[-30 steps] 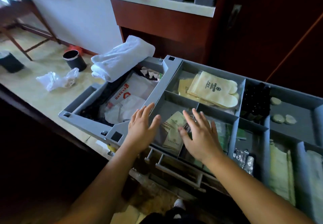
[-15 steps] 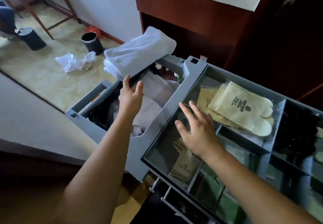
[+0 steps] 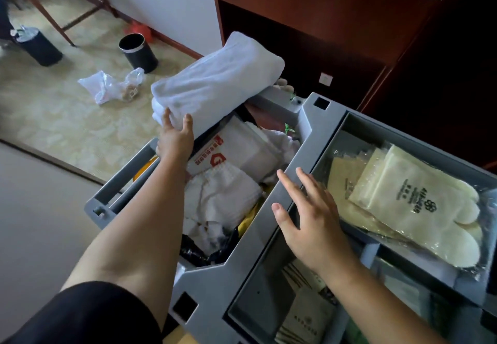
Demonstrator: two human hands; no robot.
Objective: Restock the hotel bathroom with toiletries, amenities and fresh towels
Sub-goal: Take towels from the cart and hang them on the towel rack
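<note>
A folded white towel (image 3: 217, 85) lies across the far rim of the grey housekeeping cart (image 3: 306, 120). My left hand (image 3: 176, 139) reaches up to the towel's near end, fingers and thumb spread and touching it. Spread flat, my right hand (image 3: 309, 220) hovers over the divider wall between the cart's left bin and its amenity tray and holds nothing. Bagged cream slippers (image 3: 419, 206) fill a tray compartment to the right. Small toiletry packets (image 3: 304, 316) lie in the compartment below my right wrist.
The cart's left bin holds white cloths (image 3: 223, 198), a red-printed package (image 3: 215, 153) and dark bags. On the floor to the left are two black waste bins (image 3: 138, 52) (image 3: 37, 45) and a crumpled plastic bag (image 3: 107, 88). A dark wooden cabinet (image 3: 322, 21) stands behind the cart.
My left hand has moved from the tray rim across the left bin up to the towel. My right hand has shifted left off the packets to the divider wall.
</note>
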